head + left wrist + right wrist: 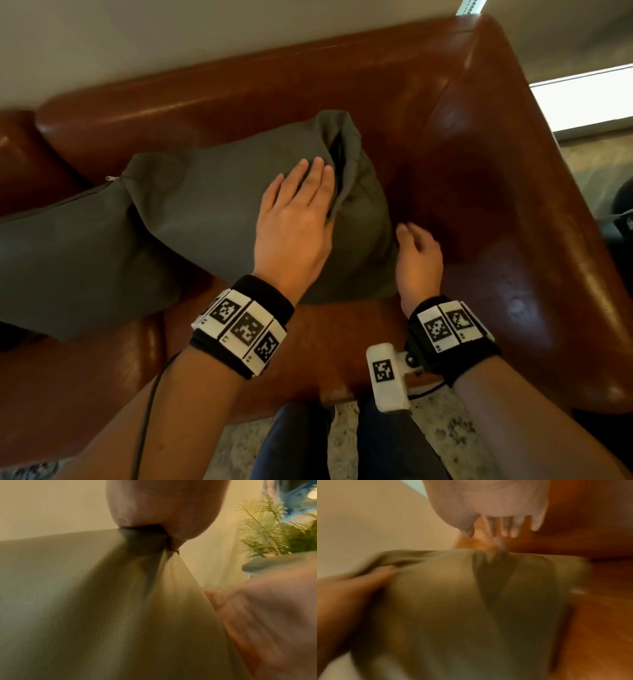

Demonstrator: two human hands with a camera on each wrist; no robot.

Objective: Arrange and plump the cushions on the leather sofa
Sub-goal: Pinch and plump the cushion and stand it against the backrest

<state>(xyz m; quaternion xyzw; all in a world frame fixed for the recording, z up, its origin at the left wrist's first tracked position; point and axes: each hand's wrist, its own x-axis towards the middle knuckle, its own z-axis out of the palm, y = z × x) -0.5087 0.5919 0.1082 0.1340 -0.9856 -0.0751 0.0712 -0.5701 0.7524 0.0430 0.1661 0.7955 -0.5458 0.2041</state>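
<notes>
In the right corner of a brown leather sofa [462, 113], two hands work a grey-green cushion [212, 212].

Head view: the cushion leans on the backrest, bare seat between it and the right armrest; a second cushion [68, 253] touches it on the left. The left hand [294, 219] lies flat, fingers straight, pressing its creased front. The right hand [419, 253], loosely curled, sits at its right edge; grip unclear.
Left wrist view: blurred fabric, a fern [274, 534] beyond.
Right wrist view: blurred; the fingers [511, 526] hang relaxed above the cushion's top edge.
</notes>
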